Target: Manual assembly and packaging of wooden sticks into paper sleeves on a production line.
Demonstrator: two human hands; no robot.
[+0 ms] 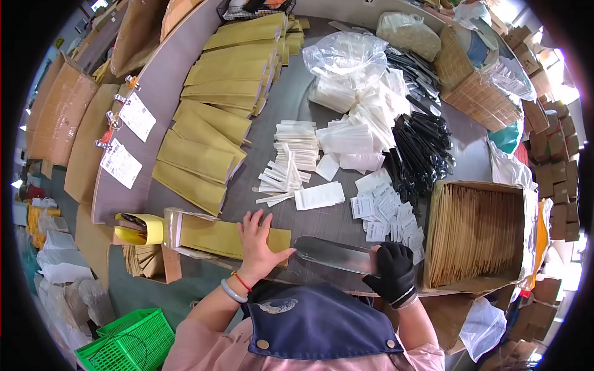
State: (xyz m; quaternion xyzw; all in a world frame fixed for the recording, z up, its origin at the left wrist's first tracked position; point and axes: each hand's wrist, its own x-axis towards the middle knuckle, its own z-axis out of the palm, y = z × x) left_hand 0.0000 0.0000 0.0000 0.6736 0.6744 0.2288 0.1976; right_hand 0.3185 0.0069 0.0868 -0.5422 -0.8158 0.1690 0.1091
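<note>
Near the surface's (pixel 284 217) near edge, the left hand (pixel 258 240), bare, lies spread across the right part of a yellow envelope (pixel 207 236), fingers pointing to the far edge and released rather than grasping. The envelope lies along the near edge toward the left corner, its left end in a cardboard holder (pixel 172 230). The right hand (pixel 391 270), in a black glove, is clenched around the right end of a clear, round-ended strip (pixel 331 254), which lies lengthwise along the near edge, right of the envelope. The strip's left tip reaches the left thumb; whether they touch is hard to tell at this angle.

Overlapping yellow envelopes (pixel 204 133) run along the left edge from the far corner. Mid-surface are white packets (pixel 297 143), with a clear plastic bag (pixel 344 59) nearer the far edge. Toward the right edge lie long black pieces (pixel 424 148) and, nearer the near edge, small printed cards (pixel 378 207). A carton (pixel 525 238) packed with brown envelopes (pixel 475 235) occupies the near right corner.
</note>
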